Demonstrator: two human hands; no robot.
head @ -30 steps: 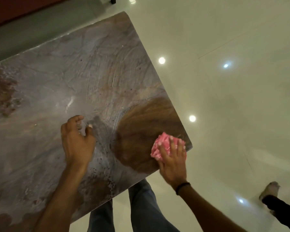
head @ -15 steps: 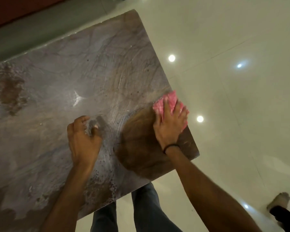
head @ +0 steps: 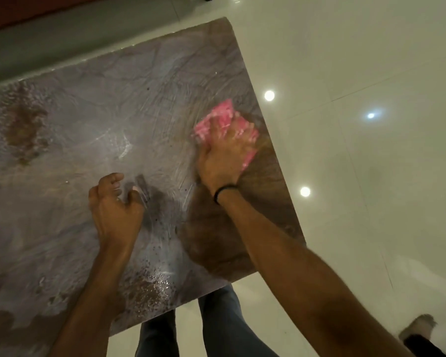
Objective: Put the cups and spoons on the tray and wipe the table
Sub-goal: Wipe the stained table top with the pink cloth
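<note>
Pink cloth (head: 224, 117) under right hand (head: 224, 155)

Bare tabletop (head: 93, 119) — left hand (head: 113, 210) midway

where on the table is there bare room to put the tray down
Most of the table is bare: the wide stretch between the far edge and the left hand, and the left side. It looks wet. The right edge is taken by the right hand pressing the pink cloth.
</note>
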